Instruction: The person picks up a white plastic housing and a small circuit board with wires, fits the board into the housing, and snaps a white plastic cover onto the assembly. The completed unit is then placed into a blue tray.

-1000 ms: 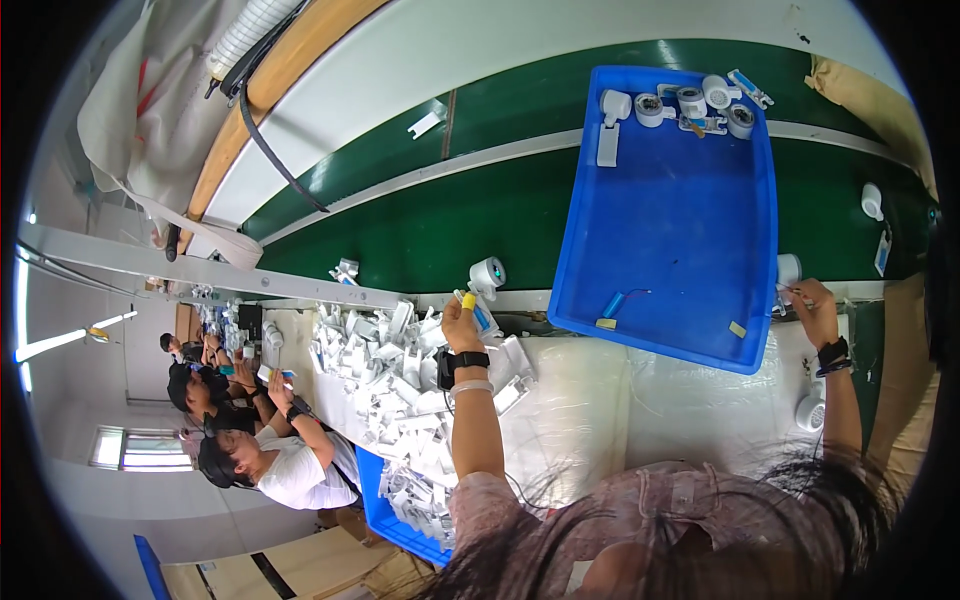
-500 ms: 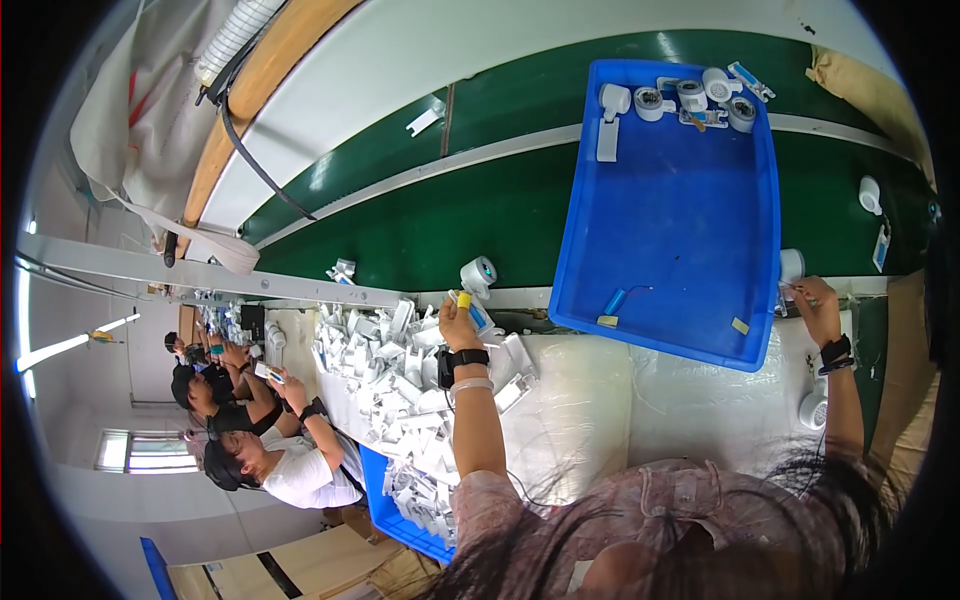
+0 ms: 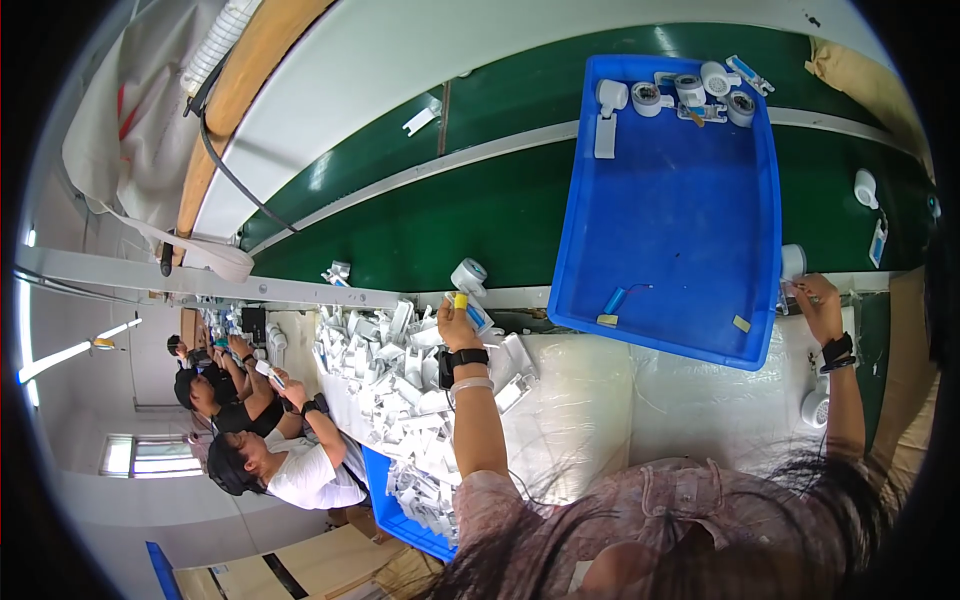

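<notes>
My left hand [image 3: 456, 326] is closed round a white round-headed device [image 3: 468, 274] at the edge of the green conveyor. A yellow piece [image 3: 460, 301] and a blue part show at its handle beside my fingers. At the right, my right hand [image 3: 820, 302] is closed at the handle of another white round-headed device [image 3: 793, 262], just outside the blue tray [image 3: 655, 220]. Its fingers partly hide the handle. Inside the tray, several similar devices lie at the far end. A small blue battery-like cylinder [image 3: 615, 301] with a thin wire rests at the near end.
A heap of white plastic shells [image 3: 400, 365] lies left of my left forearm, above a blue bin [image 3: 400, 515] of more. Loose devices [image 3: 865, 188] lie on the conveyor [image 3: 450, 225]. Another device [image 3: 815, 408] sits beside my right forearm. Co-workers [image 3: 300, 470] work at the left.
The device in my left hand has turned slightly, and the teal spot on its head no longer shows. My right hand has barely moved. The nearest co-worker's hands have shifted a little.
</notes>
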Available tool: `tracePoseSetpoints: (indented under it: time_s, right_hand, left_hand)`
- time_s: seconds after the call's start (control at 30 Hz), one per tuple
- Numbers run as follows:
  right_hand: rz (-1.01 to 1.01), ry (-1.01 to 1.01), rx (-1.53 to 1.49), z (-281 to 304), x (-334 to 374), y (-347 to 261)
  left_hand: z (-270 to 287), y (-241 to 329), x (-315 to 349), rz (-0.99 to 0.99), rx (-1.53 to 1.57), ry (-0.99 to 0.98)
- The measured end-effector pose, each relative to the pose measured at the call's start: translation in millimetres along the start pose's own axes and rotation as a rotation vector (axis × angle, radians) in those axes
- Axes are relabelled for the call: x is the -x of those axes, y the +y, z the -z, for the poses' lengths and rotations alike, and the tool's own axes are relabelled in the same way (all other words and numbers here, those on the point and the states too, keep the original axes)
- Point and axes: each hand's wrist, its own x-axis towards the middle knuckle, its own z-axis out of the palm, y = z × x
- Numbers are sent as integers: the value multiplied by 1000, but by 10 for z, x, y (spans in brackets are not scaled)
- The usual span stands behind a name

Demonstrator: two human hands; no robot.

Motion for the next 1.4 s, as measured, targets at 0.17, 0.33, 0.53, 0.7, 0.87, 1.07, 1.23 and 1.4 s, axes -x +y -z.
tracePoseSetpoints:
  time_s: [0.17,0.33,0.53,0.7,0.87,1.07,1.23,1.4]
  right_hand:
    - [-5,-15,-1,9,-11,-44]
    - [3,-10,-11,4,-10,-48]
    - [-2,-8,-2,10,-9,-39]
    - [-13,-4,-18,-1,-26,-74]
    - [-7,-6,7,6,-3,-18]
    - [-8,2,-2,1,5,-21]
    - [-4,6,0,-13,-5,5]
    - [-10,7,-6,-24,-24,52]
  left_hand:
    - [0,27,8,-7,33,24]
    - [8,20,10,-28,36,38]
    - [-34,-18,-11,-39,11,52]
    - [94,-109,-129,-50,39,46]
    - [136,-99,-106,48,82,-46]
    - [208,-54,-142,65,146,-113]
    - [224,-86,-170,38,147,-100]
    - [211,-94,-208,27,151,-137]
